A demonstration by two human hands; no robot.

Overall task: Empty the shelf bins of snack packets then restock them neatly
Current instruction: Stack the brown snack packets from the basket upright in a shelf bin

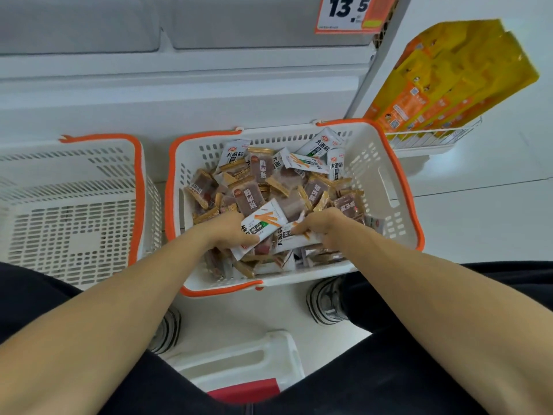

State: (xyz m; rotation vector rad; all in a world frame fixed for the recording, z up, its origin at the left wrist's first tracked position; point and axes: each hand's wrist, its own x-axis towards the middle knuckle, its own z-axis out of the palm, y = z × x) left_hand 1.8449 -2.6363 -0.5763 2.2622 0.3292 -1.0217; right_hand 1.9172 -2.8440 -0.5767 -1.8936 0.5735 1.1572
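Observation:
A white basket with an orange rim (386, 187) sits on the floor in front of me, holding several brown snack packets (248, 196) and white snack packets (320, 145). Both my hands are inside it near its front. My left hand (224, 229) grips a white packet with orange sticks printed on it (263, 220). My right hand (320, 229) pinches another white packet (293, 239) lying just beside the first. More packets lie hidden under my hands.
A second white basket with an orange rim (74, 205) stands to the left, nothing in it. Grey shelf bins (77, 22) run along the top, beside an orange price tag (347, 13). Yellow packs (449, 79) stand in a wire rack at right. A white stool (239, 360) is between my knees.

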